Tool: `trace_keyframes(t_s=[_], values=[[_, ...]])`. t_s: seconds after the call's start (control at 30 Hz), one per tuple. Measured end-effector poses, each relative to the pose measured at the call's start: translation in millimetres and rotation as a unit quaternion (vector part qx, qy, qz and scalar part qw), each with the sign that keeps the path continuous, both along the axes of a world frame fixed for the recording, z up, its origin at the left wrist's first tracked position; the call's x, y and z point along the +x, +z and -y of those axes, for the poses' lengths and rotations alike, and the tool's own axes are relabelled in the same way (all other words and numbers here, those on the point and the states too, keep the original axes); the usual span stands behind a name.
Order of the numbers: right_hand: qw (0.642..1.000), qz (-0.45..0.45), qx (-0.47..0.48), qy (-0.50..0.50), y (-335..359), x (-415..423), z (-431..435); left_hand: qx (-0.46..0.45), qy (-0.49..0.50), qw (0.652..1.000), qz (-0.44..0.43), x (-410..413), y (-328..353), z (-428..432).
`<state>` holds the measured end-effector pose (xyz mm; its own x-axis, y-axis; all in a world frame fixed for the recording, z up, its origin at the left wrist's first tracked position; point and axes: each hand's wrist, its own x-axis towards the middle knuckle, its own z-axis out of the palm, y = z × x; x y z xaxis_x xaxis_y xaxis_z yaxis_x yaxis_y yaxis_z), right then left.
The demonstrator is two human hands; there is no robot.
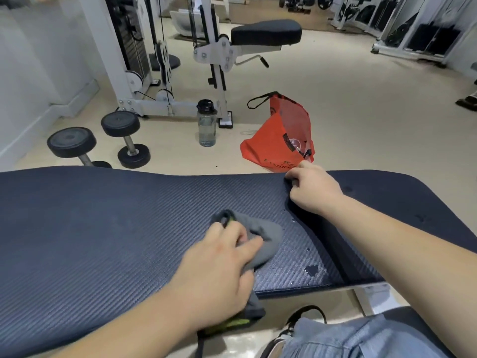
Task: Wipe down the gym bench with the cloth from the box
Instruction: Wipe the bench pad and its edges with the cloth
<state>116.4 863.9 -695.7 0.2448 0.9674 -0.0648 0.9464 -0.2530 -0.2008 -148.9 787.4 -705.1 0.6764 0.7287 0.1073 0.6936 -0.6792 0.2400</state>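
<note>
Wiping under way: gym bench point(103, 228), lower frame, droplets apparently left at centre-right. Cloth point(260, 233), centre, pressed under left hand point(219, 267), fingers clenched on it. Right hand point(312, 189) fingers curled over far edge.

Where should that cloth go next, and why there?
Probably a short sweep rightward: the left hand presses the grey cloth on the bench pad, and water drops sit just right of it, near the gap where the right hand rests at the pad's edge.
</note>
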Motion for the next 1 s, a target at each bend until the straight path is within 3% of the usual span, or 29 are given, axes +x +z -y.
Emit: trace_keyframes(t_s=[0.07,0.2,0.27,0.4,0.47,0.57,0.63,0.7,0.83,0.9,1.0], values=[[1.0,0.007,0.003,-0.005,-2,-5,-1,0.008,0.024,1.0,0.0,-1,-5,-24],[1.0,0.015,-0.001,-0.002,-5,-8,-1,0.006,0.223,0.974,-0.032,4,-5,-59],[1.0,0.019,0.003,-0.001,-6,-6,-1,0.021,0.171,0.984,-0.038,11,1,-39],[0.999,0.023,0.032,-0.007,-8,-5,-3,-0.028,-0.046,0.999,-0.009,14,3,-16],[0.999,0.007,0.032,-0.017,-6,-5,-5,-0.022,-0.005,1.0,-0.009,13,-3,-47],[0.999,-0.024,0.014,-0.019,-1,-4,-5,-0.019,0.178,0.983,-0.03,18,-5,-86],[0.999,-0.042,-0.011,-0.002,2,-4,-3,-0.035,0.233,0.972,-0.029,34,-1,-87],[0.998,-0.055,-0.028,0.01,5,-4,2,-0.049,0.194,0.979,-0.032,51,2,-68],[0.997,-0.075,0.03,0.002,11,4,18,-0.043,0.011,0.998,-0.037,59,2,-48],[0.997,-0.067,0.05,-0.004,15,8,28,-0.033,0.028,0.998,-0.042,53,-3,-68],[0.997,-0.063,0.055,-0.008,20,13,47,-0.033,0.156,0.986,-0.046,53,-4,-88]])
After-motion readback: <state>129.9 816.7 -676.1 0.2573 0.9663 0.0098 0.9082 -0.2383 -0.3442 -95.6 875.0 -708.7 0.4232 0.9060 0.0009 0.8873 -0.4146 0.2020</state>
